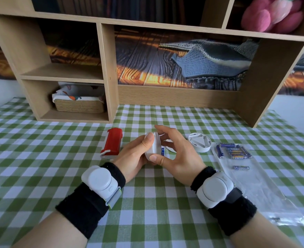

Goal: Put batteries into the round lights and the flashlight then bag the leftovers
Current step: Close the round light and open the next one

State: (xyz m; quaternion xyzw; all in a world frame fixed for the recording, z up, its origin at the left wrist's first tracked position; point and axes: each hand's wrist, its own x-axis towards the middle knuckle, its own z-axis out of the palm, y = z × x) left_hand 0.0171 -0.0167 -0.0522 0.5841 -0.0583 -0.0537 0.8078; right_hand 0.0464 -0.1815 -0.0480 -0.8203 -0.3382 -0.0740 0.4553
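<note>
Left of centre the red flashlight (pixel 111 143) lies untouched on the checked cloth. At mid-frame the left hand (pixel 136 154) and right hand (pixel 176 153) both grip one white round light (pixel 152 149) on edge, a blue battery showing inside. To the right, the second round light (pixel 200 142) sits open-backed, and loose batteries (pixel 232 150) lie on the clear bag (pixel 265 190). Most work looks undone.

A green-and-white checked cloth (pixel 147 203) covers the table. The flashlight (pixel 111 143) at left is red with white trim. Both round lights, one held (pixel 152 149) and one lying further right (pixel 200 142), are white. The batteries (pixel 232 150) are blue with orange bands. Black wristbands (pixel 86 210) carry white devices (pixel 99 179).
</note>
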